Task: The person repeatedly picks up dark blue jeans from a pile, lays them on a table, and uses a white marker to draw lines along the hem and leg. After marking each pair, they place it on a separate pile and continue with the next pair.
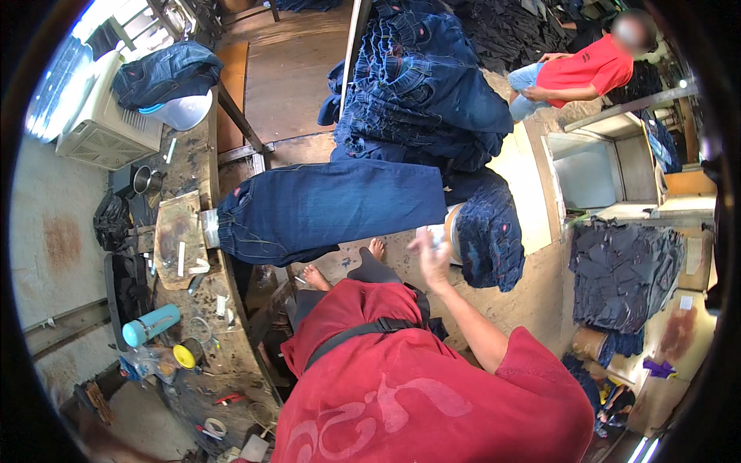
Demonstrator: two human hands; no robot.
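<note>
The right hand [434, 258] is released, its fingers apart and a little blurred; whether a fingertip brushes anything I cannot tell. The left hand's state I cannot tell either.

The pair of blue jeans [332, 208] stretches out flat to the left of the right hand, its leg end just beyond the fingers and its elastic waistband farther left, at the edge of the workbench [189, 158]. Just to the right of the hand stands a round bucket [455, 231] with more jeans [490, 235] draped over it. Beyond the hand, past the flat pair, rises a big heap of jeans [421, 92].

Well to the left of the hand, on the bench, are a wooden board [180, 235], a light blue bottle [151, 326] lying on its side and a yellow roll [184, 356]. Well to the right is a pile of dark cloth [625, 274]. Far beyond the hand and to its right is a co-worker [583, 77] in a red shirt.
</note>
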